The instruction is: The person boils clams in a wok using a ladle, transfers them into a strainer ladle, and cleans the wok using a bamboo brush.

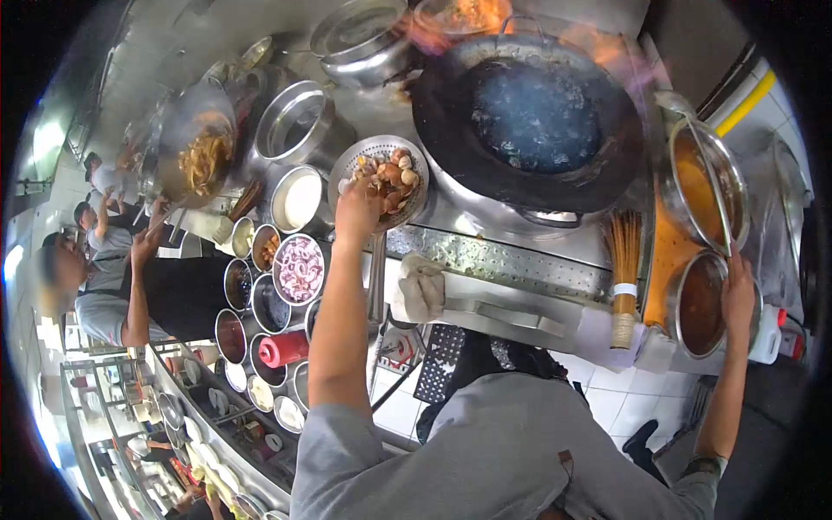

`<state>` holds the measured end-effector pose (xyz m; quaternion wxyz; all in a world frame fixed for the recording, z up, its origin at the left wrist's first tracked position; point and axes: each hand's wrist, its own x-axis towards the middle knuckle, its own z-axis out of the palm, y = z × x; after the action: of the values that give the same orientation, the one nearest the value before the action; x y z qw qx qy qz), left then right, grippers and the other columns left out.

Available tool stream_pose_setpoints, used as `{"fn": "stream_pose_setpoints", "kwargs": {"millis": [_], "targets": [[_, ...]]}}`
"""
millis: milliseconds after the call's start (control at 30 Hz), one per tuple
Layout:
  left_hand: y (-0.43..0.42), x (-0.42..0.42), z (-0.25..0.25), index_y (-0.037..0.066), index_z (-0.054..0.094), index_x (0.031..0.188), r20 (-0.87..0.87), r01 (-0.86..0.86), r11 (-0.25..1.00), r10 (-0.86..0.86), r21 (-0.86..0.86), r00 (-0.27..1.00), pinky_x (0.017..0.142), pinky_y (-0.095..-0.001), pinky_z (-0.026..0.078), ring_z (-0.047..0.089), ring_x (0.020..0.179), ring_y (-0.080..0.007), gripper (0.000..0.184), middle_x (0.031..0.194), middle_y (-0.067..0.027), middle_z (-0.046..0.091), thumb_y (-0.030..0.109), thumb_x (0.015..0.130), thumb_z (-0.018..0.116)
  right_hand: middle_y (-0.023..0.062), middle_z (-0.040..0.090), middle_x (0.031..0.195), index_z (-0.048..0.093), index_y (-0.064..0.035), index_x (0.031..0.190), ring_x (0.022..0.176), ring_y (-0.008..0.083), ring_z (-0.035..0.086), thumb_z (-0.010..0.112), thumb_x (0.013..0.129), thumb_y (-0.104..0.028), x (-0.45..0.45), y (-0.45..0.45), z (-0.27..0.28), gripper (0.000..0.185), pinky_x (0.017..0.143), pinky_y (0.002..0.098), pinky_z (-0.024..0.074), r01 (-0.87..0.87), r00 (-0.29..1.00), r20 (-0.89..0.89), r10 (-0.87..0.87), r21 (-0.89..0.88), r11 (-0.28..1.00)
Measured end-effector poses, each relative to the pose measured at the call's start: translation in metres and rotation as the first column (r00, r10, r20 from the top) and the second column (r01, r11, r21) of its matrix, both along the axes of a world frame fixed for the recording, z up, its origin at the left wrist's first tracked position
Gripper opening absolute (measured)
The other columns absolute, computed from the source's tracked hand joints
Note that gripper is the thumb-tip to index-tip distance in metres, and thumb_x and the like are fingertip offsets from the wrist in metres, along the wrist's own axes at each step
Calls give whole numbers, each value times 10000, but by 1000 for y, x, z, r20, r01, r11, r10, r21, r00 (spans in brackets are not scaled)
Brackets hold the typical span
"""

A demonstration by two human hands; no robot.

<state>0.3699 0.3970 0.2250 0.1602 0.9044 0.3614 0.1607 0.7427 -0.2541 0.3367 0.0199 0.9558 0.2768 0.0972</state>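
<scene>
My left hand [358,211] reaches into a perforated metal strainer [341,165] of brown and pale food pieces [394,179]. Its fingers are closed at the pieces, and what they grip is partly hidden. At the right, my right hand [738,290] is wrapped round the handle of a long metal ladle [712,178]. The ladle lies across a pot of orange liquid [693,178], above a pot of dark red-brown sauce [700,303]. A large black wok [451,130] with steaming, bubbling liquid stands between my hands.
Flames [598,43] rise behind the wok. A bamboo brush [622,286] and a cloth [421,289] lie at the stove's front edge. Bowls of ingredients, one with sliced onion [301,269], and a red bottle [284,348] stand left. A co-worker [121,303] is beside another wok [178,152].
</scene>
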Motion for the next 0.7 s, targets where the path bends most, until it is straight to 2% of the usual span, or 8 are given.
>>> {"fn": "stream_pose_setpoints", "kwargs": {"millis": [100, 133, 200, 267, 367, 567, 667, 700], "targets": [[29, 18, -41, 98, 649, 1223, -14, 184, 936, -189, 300, 982, 998, -479, 475, 608, 1104, -410, 466, 1121, -216, 659, 127, 767, 737, 203, 603, 1258, 573, -58, 1365, 1170, 381, 592, 562, 861, 83, -46, 37, 27, 524, 988, 415, 486, -165, 986, 63, 156, 159, 973], [29, 19, -44, 103, 659, 1208, -51, 193, 957, -186, 215, 981, 992, -475, 479, 611, 1100, -405, 458, 1120, -217, 659, 119, 758, 743, 202, 602, 1268, 584, -50, 1350, 1176, 374, 593, 564, 875, 77, -72, 54, 36, 493, 1003, 405, 478, -187, 982, 45, 182, 248, 951], [26, 29, -25, 112, 679, 1178, -123, 208, 977, -201, 49, 972, 982, -467, 488, 616, 1091, -396, 443, 1118, -219, 658, 104, 742, 753, 208, 593, 1290, 588, -39, 1342, 1232, 360, 565, 589, 895, 45, -114, 57, 3, 455, 1031, 407, 453, 99, 833, -511, 214, 517, 850], [32, 29, -14, 99, 725, 1064, -129, 170, 970, -193, -172, 973, 944, -440, 513, 640, 1044, -383, 335, 1070, -204, 675, 78, 730, 742, 232, 582, 1306, 538, -30, 1384, 1243, 384, 554, 666, 873, -49, -163, 107, 6, 528, 1045, 423, 441, 251, 679, -734, -11, 218, 943], [54, 29, 1, 102, 757, 1001, -182, -1, 937, -67, -350, 981, 855, -426, 547, 690, 917, -376, 282, 960, -186, 723, 56, 725, 719, 254, 582, 1296, 444, -23, 1456, 1195, 413, 575, 723, 844, -156, -184, 100, -67, 685, 1020, 437, 453, 148, 857, -511, -68, 117, 982], [100, 28, 68, -8, 726, 1077, 12, -48, 733, 76, -678, 997, 664, -342, 562, 725, 835, -204, 355, 969, -162, 753, 258, 843, 745, 261, 591, 1268, 376, 25, 1477, 1130, 408, 606, 708, 844, -204, -173, 92, -115, 751, 988, 413, 476, 371, 696, -682, -225, 72, 926], [135, 14, 62, -17, 715, 1112, 9, -95, 942, 104, -322, 995, 679, -339, 565, 729, 835, -209, 384, 992, -178, 747, 277, 866, 737, 213, 607, 1248, 411, 19, 1452, 1060, 315, 643, 728, 827, -235, -181, 61, -72, 745, 891, 382, 534, 815, 378, -922, 89, 376, 441], [129, 11, 80, -14, 714, 1131, 13, -171, 903, 191, -393, 981, 790, -365, 561, 732, 916, -262, 400, 1050, -193, 738, 287, 868, 727, 190, 610, 1230, 418, 9, 1449, 1027, 273, 646, 736, 826, -259, -191, 54, -46, 749, 836, 364, 550, 833, 371, -912, 175, 411, 372]]}}
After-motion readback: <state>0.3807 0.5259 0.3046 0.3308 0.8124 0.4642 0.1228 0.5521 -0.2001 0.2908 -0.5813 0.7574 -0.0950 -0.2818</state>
